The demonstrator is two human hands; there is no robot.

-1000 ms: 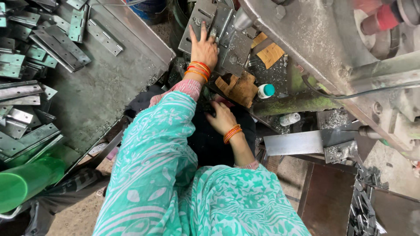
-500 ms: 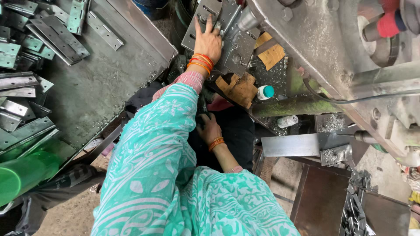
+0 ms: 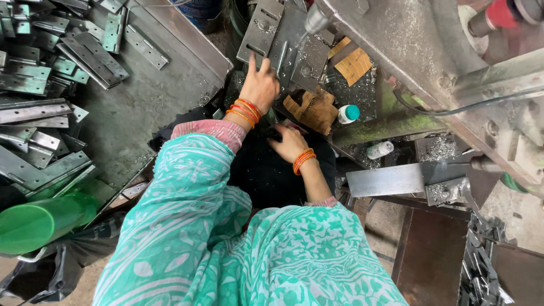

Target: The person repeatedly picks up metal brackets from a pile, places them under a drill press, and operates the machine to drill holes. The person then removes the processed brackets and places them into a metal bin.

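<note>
- Since the earlier frame the right hand (image 3: 287, 141) has dropped lower onto the dark cloth (image 3: 266, 170), fingers curled; whether it grips anything, I cannot tell.
- The left hand (image 3: 260, 85) lies open on the slotted metal plate (image 3: 263, 28).
- The grey tray (image 3: 164, 90) holds flat metal hinges (image 3: 90, 54).

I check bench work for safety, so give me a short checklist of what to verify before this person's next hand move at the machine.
1. Left hand flat on the metal plate: ok.
2. Right hand in view: not ok, fingers hidden in the dark gap.
3. Drill tip apart from the fingers: ok.
4. Bangles away from moving parts: cannot tell.
5. Metal shavings cleared off the bed: not ok.
</note>
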